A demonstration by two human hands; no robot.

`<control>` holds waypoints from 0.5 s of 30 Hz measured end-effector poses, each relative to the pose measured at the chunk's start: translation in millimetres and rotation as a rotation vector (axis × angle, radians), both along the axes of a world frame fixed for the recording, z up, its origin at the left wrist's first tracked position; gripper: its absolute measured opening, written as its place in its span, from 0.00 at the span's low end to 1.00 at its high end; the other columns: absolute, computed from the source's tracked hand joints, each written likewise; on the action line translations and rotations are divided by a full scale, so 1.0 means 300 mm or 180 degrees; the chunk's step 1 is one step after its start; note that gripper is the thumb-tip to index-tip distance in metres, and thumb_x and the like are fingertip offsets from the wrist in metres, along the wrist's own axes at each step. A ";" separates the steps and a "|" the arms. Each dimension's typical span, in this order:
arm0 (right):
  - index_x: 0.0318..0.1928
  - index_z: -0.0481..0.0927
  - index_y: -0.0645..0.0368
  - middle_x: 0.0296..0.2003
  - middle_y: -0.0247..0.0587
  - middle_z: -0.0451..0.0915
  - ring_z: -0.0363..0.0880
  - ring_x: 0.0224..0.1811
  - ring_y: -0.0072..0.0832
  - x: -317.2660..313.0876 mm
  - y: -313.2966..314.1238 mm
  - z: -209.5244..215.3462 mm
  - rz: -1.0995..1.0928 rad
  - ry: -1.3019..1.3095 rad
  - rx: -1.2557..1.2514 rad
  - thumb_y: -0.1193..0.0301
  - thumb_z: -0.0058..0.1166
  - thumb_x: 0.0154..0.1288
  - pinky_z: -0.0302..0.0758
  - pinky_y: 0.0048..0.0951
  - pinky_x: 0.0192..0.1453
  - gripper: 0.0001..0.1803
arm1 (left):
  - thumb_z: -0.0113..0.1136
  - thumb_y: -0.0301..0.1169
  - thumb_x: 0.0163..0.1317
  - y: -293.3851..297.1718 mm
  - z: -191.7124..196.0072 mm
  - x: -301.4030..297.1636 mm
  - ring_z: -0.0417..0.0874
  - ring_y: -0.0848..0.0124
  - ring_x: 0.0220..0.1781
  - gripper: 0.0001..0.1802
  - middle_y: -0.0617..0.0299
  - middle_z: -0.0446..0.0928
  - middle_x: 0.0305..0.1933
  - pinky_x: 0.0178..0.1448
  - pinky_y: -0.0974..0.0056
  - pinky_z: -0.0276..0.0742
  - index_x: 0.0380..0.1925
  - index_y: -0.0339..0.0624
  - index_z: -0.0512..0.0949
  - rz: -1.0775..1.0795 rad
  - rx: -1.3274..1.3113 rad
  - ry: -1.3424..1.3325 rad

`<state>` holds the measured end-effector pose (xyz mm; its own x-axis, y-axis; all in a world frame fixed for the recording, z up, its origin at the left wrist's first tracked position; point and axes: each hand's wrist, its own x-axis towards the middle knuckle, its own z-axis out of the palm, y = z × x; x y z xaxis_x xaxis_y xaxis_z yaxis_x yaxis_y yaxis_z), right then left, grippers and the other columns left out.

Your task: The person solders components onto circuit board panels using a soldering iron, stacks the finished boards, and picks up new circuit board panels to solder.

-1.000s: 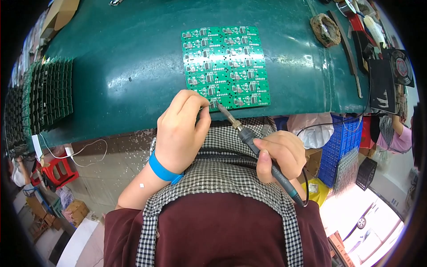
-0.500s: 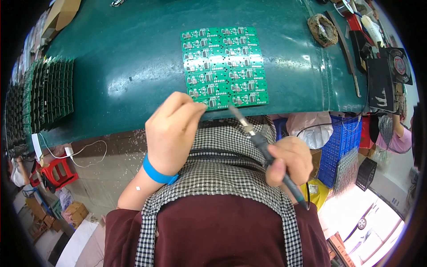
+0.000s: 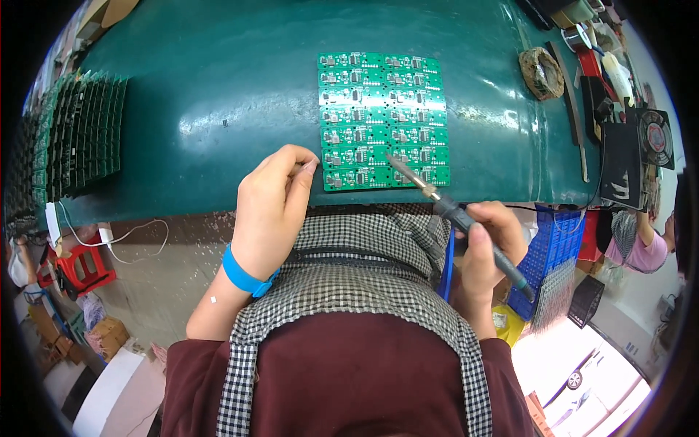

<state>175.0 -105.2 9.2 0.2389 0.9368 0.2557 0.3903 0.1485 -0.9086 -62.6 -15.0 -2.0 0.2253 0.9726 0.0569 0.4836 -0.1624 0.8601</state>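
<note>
A dark green bench (image 3: 218,109) carries a green circuit-board panel (image 3: 382,120) near its front edge, a rack of boards (image 3: 73,138) far left, and a small fan (image 3: 655,135) at right. The right hand (image 3: 491,247) has its fingers clenched on a soldering iron (image 3: 451,211), tip on the panel's lower rows. The left hand (image 3: 273,207) pinches something too thin to make out. Half a second ago the iron's tip sat off the panel's edge; now it lies on it.

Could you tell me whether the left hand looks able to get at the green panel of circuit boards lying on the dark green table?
Probably yes. The left hand hovers at the near left corner of the green panel of circuit boards, with nothing between them. The soldering iron in the right hand points at the panel's lower right part, away from that corner.
</note>
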 end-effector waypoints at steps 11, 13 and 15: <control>0.55 0.73 0.65 0.48 0.49 0.79 0.82 0.45 0.34 -0.074 0.133 -0.081 -0.0512 -0.0516 0.0085 0.76 0.48 0.66 0.76 0.31 0.50 0.17 | 0.59 0.25 0.59 -0.009 -0.004 -0.008 0.74 0.75 0.21 0.13 0.56 0.77 0.28 0.27 0.67 0.70 0.43 0.35 0.69 0.0088 -0.0692 -0.0724; 0.59 0.68 0.68 0.53 0.53 0.75 0.79 0.49 0.35 -0.082 0.079 -0.084 -0.0377 -0.0727 0.0055 0.74 0.42 0.71 0.74 0.31 0.53 0.19 | 0.55 0.25 0.62 -0.025 0.019 0.014 0.75 0.79 0.30 0.13 0.58 0.76 0.30 0.32 0.68 0.72 0.46 0.35 0.68 0.0265 -0.0849 -0.1282; 0.61 0.63 0.68 0.56 0.56 0.72 0.79 0.49 0.38 -0.084 0.060 -0.092 -0.0298 -0.0325 0.0244 0.68 0.41 0.72 0.75 0.32 0.52 0.22 | 0.53 0.25 0.64 -0.006 0.035 -0.024 0.71 0.83 0.31 0.12 0.65 0.75 0.31 0.32 0.73 0.68 0.47 0.37 0.69 0.0311 -0.1185 -0.2051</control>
